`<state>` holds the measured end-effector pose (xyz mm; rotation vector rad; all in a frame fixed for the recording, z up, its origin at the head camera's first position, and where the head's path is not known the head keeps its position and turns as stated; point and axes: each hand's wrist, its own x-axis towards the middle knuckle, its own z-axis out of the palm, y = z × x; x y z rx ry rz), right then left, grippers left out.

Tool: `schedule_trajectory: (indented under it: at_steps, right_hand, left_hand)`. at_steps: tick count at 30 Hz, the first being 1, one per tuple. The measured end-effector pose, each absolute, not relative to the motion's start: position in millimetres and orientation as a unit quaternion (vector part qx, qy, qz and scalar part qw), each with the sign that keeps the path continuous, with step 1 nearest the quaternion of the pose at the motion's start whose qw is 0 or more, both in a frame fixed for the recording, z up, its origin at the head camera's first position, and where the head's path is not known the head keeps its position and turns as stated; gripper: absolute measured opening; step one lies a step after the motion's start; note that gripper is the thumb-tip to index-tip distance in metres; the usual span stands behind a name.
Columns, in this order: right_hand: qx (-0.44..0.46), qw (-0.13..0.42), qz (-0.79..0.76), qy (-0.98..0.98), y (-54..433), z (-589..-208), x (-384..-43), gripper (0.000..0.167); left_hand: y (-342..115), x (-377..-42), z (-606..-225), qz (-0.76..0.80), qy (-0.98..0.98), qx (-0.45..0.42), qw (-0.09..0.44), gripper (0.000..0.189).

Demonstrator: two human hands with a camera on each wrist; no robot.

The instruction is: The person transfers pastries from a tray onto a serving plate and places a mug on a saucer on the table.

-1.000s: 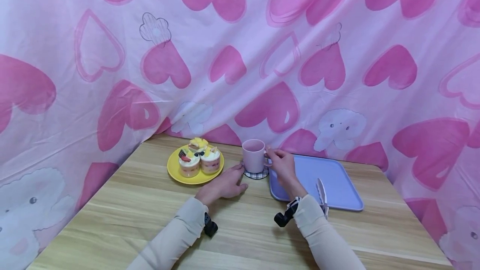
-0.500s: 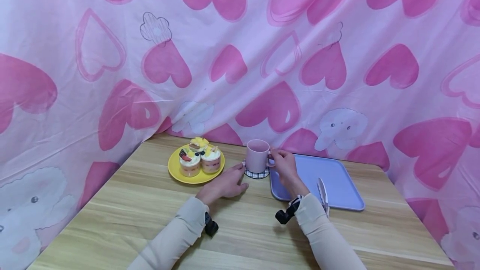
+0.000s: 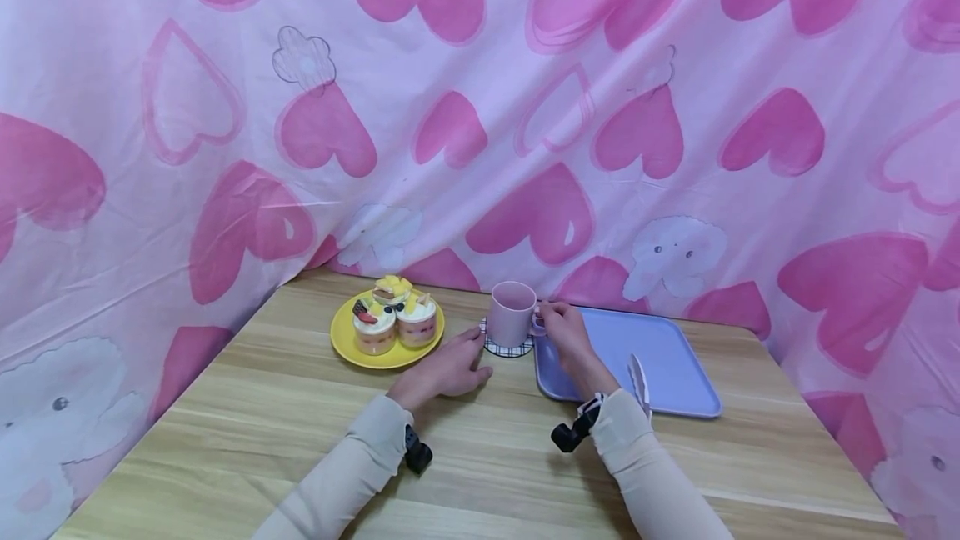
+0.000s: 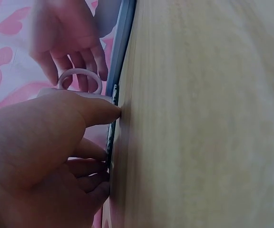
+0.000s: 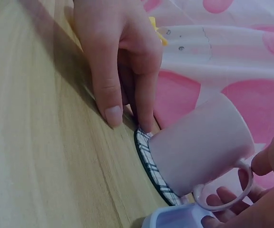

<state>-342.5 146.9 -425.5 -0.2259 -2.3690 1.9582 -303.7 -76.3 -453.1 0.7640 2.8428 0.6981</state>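
Note:
A pink mug (image 3: 512, 315) stands on a round black-and-white checked coaster (image 3: 508, 350) near the back of the table. My right hand (image 3: 567, 336) holds the mug by its handle (image 5: 245, 190), fingers and thumb at the loop in the right wrist view. On the mug's other side my left hand (image 3: 448, 365) lies low over the wood, its index fingertip right at the coaster's edge. The left thumb (image 5: 109, 90) points down toward the tabletop, and the other left fingers are partly hidden behind it.
A yellow plate (image 3: 347, 347) with several fruit-topped dessert cups (image 3: 375, 330) sits left of the left hand. Under and beyond the right forearm lies a blue tray (image 3: 667, 357), with metal tongs (image 3: 639, 382) partly hidden by the sleeve. A heart-print curtain (image 3: 525, 123) hangs behind.
The mug has shifted slightly to the right on the coaster, together with my right hand. My left hand has stayed at the coaster's edge.

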Motion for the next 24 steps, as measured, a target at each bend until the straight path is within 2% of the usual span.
schedule_trajectory:
  at_steps: [10,17,24]
  right_hand:
    - [-0.024,0.006,0.557,-0.830,141.6,-418.0,-324.9,0.048]
    - [0.009,-0.002,0.480,-0.877,149.2,-411.1,-304.6,0.068]
    - [0.022,0.022,0.441,-0.897,170.3,-402.8,-290.8,0.072]
  left_hand:
    - [-81.1,-302.6,-452.5,0.234,0.937,0.253,0.059,0.074]
    - [-79.2,-300.7,-451.7,0.236,0.936,0.253,0.070,0.075]
    - [-77.7,-299.7,-449.4,0.228,0.938,0.252,0.069,0.074]
